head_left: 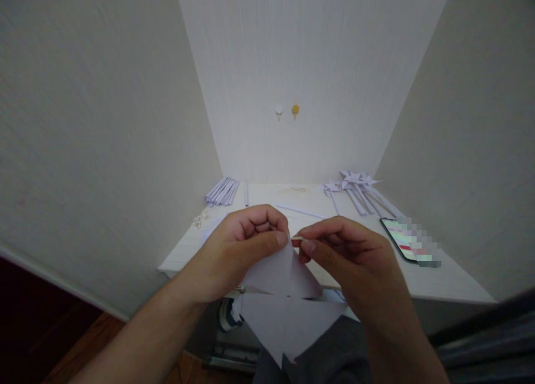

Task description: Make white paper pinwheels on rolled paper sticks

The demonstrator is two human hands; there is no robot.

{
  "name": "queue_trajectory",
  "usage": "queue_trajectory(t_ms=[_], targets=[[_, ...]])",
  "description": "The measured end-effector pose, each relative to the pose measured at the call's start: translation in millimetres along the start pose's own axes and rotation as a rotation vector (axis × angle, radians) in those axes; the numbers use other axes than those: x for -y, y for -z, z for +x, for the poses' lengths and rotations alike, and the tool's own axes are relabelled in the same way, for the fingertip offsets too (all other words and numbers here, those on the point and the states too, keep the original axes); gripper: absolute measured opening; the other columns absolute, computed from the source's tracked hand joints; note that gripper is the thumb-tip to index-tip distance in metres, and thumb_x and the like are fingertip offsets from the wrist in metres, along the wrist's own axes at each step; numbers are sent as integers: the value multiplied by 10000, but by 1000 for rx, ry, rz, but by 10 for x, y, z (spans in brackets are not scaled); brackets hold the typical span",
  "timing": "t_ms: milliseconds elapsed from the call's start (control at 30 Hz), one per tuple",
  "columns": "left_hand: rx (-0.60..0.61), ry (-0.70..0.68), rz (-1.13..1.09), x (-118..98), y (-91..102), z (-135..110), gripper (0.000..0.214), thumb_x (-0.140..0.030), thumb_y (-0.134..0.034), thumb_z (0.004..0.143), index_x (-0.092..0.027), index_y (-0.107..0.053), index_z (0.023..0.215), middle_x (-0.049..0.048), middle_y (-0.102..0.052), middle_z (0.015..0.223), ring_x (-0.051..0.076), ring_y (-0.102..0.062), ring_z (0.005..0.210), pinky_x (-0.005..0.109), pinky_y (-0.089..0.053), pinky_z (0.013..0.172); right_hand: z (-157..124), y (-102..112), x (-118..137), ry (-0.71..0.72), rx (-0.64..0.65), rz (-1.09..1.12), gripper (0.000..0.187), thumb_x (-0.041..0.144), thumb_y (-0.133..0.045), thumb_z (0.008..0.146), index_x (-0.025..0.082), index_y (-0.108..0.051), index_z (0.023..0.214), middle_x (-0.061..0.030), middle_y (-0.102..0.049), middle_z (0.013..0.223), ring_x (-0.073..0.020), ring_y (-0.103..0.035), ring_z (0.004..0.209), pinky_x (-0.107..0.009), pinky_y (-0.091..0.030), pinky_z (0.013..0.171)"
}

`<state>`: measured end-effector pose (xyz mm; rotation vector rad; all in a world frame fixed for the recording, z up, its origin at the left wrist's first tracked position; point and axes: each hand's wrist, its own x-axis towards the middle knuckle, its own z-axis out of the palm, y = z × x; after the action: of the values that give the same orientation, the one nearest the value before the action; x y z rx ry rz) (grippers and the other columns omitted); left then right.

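A white sheet of paper [288, 322] with slits cut in from its corners hangs above my lap, a small dark hole near its middle. The thumb and curled fingers of my left hand [246, 242] pinch its top corner. Close on the right, my right hand [349, 247] holds a thin pale stick [297, 238] between thumb and fingertips. The stick's left end is at the pinched corner; whether it goes through the paper I cannot tell.
On the white table [443, 283] lie a pile of rolled paper tubes [222, 192], small pale pieces [200, 219], paper pinwheels [357, 180] on tubes, a loose tube [301, 211] and a phone [401, 242]. Walls close in the back and both sides; two hooks [295, 111] hang behind.
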<state>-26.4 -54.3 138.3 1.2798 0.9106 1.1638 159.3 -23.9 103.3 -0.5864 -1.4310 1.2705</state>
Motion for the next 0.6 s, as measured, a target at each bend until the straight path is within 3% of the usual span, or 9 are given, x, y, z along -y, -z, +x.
queue_trajectory(t_ms=[367, 600], targets=[[60, 72, 1, -28, 43, -13, 195, -311, -771, 840, -164, -645, 867, 44, -724, 781, 123, -635, 592, 195, -435, 508, 35, -3, 47, -67, 95, 73, 30, 220, -792, 843, 202, -771, 832, -6, -745, 684, -127, -686, 633, -221, -556, 593], [36, -35, 37, 21, 49, -23, 147, -244, -751, 867, -188, -627, 925, 19, -712, 802, 125, -662, 638, 196, -455, 531, 34, 10, 20, -107, 132, 101, 49, 249, -757, 873, 203, -755, 858, -19, -760, 747, -139, -685, 649, -256, -552, 613]])
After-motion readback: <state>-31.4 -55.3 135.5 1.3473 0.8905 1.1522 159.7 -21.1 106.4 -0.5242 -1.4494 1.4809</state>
